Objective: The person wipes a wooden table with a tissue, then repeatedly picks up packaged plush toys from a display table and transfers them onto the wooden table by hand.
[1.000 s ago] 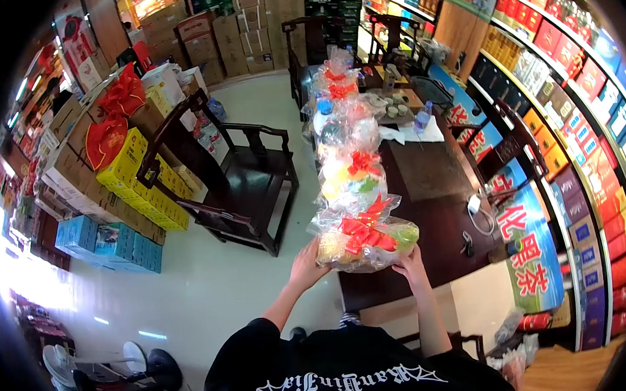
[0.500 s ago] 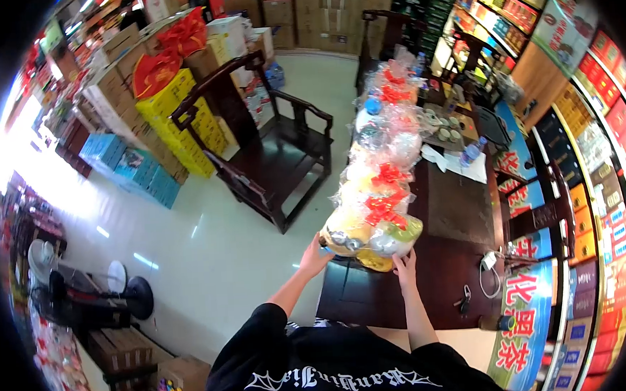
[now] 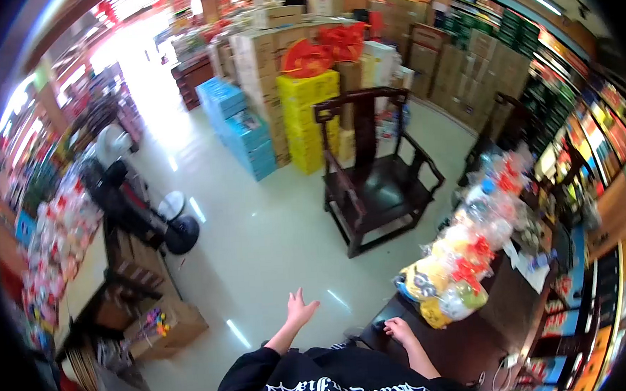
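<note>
My left hand [image 3: 303,311] is held out over the floor, its fingers spread and nothing in them. Close to the table edge, my right hand [image 3: 399,328] has loosely bent fingers and holds nothing visible; a gap separates it from the toys. A row of clear-wrapped plush toys with red bows [image 3: 464,248] lies along the dark wooden table [image 3: 434,352]. At its near end are a yellow plush toy with goggles [image 3: 425,278] and a green, white and yellow wrapped toy [image 3: 453,303].
A dark wooden armchair [image 3: 376,185] stands ahead. Behind it are yellow boxes [image 3: 309,118], blue boxes [image 3: 246,139] and cardboard cartons. On the left are a black fan-like stand [image 3: 180,234], a side table with wrapped toys [image 3: 57,244] and an open carton [image 3: 168,330].
Both hands have come away from the near toys, which stay on the table. My view has swung left, so the table now sits farther right.
</note>
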`<state>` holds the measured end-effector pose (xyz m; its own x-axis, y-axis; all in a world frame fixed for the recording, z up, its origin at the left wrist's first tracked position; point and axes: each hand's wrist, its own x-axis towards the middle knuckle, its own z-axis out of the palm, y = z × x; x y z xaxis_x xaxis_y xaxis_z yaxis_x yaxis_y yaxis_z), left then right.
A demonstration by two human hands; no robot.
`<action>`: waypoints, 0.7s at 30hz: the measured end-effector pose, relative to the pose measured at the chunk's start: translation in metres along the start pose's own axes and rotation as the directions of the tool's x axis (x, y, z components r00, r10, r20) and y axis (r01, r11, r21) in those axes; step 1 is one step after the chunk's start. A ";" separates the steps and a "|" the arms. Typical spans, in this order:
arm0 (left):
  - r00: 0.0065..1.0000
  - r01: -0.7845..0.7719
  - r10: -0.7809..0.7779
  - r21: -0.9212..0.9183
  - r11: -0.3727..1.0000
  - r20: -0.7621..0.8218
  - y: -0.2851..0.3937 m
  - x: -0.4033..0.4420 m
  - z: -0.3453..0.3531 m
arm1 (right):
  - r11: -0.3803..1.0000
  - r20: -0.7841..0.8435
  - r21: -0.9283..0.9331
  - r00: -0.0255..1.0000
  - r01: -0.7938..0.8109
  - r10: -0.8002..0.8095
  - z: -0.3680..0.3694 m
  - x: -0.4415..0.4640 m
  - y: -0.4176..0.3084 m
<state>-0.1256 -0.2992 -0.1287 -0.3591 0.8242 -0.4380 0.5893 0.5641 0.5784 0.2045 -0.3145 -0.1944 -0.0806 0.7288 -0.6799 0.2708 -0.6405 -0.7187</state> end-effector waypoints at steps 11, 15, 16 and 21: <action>0.803 -0.210 -0.063 -0.381 0.900 -0.592 -0.161 -0.113 -0.216 | 0.754 0.243 -0.443 0.875 0.485 -0.420 0.154 0.048 -0.174; 0.784 -0.380 -0.191 -0.699 0.606 -0.591 -0.229 -0.126 -0.269 | 0.724 0.056 -0.474 0.838 0.501 -0.543 0.245 -0.006 -0.250; 0.774 -0.375 -0.224 -0.715 0.590 -0.592 -0.239 -0.136 -0.284 | 0.720 0.135 -0.428 0.826 0.546 -0.547 0.267 -0.001 -0.254; 0.669 -0.403 -0.425 -0.778 0.481 -0.610 -0.295 -0.201 -0.323 | 0.616 0.478 -0.402 0.729 0.678 -0.490 0.382 -0.028 -0.286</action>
<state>-0.4609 -0.6146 0.0106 -0.9320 0.3421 -0.1195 -0.1349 -0.0214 0.9906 -0.2374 -0.2443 -0.0254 -0.6500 0.7294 -0.2131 0.4980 0.1971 -0.8445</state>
